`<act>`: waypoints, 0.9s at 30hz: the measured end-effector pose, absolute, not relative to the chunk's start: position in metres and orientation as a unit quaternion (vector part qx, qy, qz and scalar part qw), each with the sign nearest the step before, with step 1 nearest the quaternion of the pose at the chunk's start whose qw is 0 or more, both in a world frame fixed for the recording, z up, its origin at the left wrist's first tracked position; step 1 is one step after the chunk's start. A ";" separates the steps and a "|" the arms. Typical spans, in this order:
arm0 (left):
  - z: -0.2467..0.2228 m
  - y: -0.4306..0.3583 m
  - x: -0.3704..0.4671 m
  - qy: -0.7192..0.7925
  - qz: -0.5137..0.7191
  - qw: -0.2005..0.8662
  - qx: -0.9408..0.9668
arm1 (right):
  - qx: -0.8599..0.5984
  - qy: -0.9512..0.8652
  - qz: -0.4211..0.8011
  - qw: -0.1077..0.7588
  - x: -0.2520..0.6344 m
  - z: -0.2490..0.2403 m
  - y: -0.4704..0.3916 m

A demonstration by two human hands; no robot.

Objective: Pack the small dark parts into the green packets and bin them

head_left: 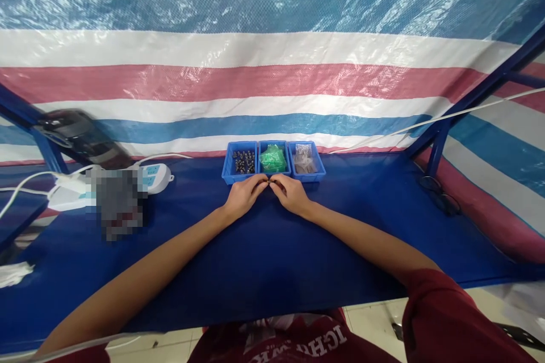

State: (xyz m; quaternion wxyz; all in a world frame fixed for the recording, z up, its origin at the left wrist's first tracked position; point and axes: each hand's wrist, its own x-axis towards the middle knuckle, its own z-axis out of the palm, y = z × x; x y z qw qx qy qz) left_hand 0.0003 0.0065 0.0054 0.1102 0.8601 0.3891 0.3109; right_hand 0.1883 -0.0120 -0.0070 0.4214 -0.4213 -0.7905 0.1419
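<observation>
Red-white-and-blue striped plastic sheeting (264, 80) backs a blue desk (272, 261) as left hand (245, 197) and right hand (293, 195) pinch a tiny dark piece (269, 181) near blue plastic bins (313, 177)

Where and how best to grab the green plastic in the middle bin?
Probably pinch the crumpled top of the green plastic from above: the walls of the middle bin surround its sides, and the left hand and right hand crowd the front.
</observation>
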 end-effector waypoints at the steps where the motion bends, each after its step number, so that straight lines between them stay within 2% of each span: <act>1: 0.004 0.007 0.000 0.388 0.319 0.112 0.857 | -0.423 -0.786 0.146 0.426 0.189 -0.007 -0.012; 27: 0.002 0.003 0.001 0.337 0.406 0.058 0.847 | -0.392 -0.794 0.133 0.445 0.188 -0.012 -0.006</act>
